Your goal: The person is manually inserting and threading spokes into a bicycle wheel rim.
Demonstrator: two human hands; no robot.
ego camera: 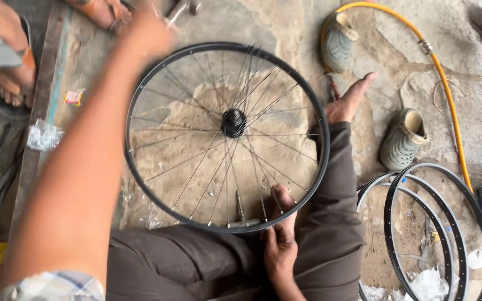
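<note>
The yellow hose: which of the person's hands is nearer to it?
Right. The right hand grips the wheel rim at its near edge, toward the side where the yellow hose runs. The left hand, blurred, is at the rim's far left edge, farther away.

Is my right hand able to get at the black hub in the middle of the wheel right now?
Probably yes: the right hand sits at the rim's near edge, and only thin spokes lie between it and the hub.
</note>
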